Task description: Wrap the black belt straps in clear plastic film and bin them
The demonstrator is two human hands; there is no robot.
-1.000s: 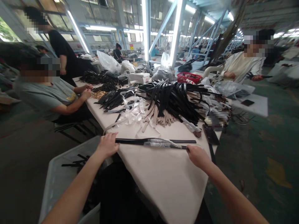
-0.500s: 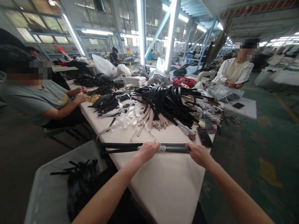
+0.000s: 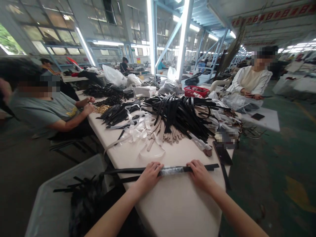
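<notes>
A bundle of black straps [image 3: 172, 170] lies across the near part of the table, clear wrapping around its middle. My left hand [image 3: 151, 175] grips it just left of the wrapping, fingers bent over the straps. On the other side of the wrapping, my right hand [image 3: 199, 174] closes on the bundle, whose ends stick out beyond it to the right. Toward the left the straps spread apart and pass over the table edge. Beyond the hands lie crumpled clear strips [image 3: 140, 126] and a big heap of black straps [image 3: 177, 110] with beige undersides.
A bin [image 3: 46, 184] holding black strips stands at the lower left. A seated person [image 3: 56, 108] works at the table's left side; another person [image 3: 251, 79] is at the right. A dark phone [image 3: 222, 153] lies near the right edge, a red basket [image 3: 196, 91] farther back.
The view has shifted, so the scene sits lower. My right hand has moved inward from the bundle's right end, toward the wrapping, leaving the strap ends exposed.
</notes>
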